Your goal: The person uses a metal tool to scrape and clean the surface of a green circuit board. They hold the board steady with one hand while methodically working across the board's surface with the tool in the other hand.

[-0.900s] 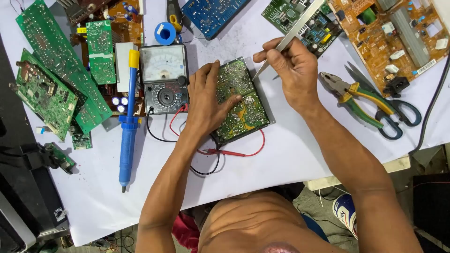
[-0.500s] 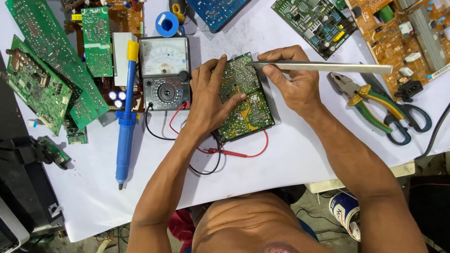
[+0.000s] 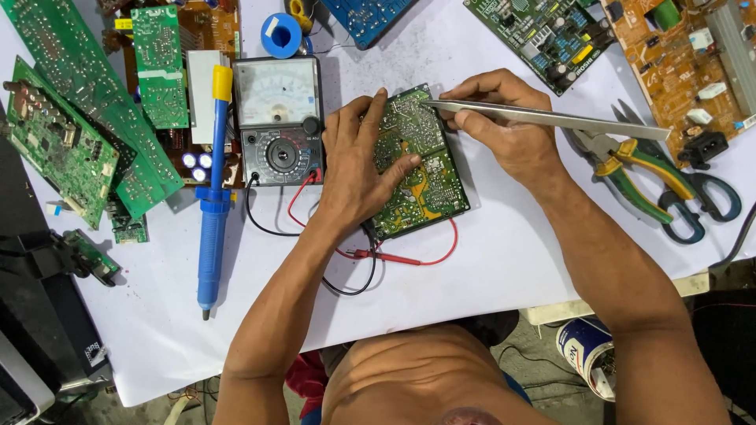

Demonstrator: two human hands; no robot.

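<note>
A green circuit board (image 3: 421, 177) lies solder side up on the white table. My left hand (image 3: 354, 169) presses flat on its left half, fingers spread. My right hand (image 3: 508, 130) pinches long metal tweezers (image 3: 551, 118). Their tip touches the board's top edge, and the handle end points right. An analog multimeter (image 3: 277, 118) sits just left of the board. Its red and black leads (image 3: 378, 256) curl under my left wrist.
A blue and yellow desoldering pump (image 3: 214, 189) lies left of the meter. Green boards (image 3: 71, 118) are piled at far left, more boards (image 3: 677, 55) at top right. Pliers and cutters (image 3: 661, 189) lie at right, a solder spool (image 3: 281, 35) at top.
My right hand has swung the tweezers down from steeply tilted to nearly level, with the tip now at the board's top edge. My left hand stays on the board.
</note>
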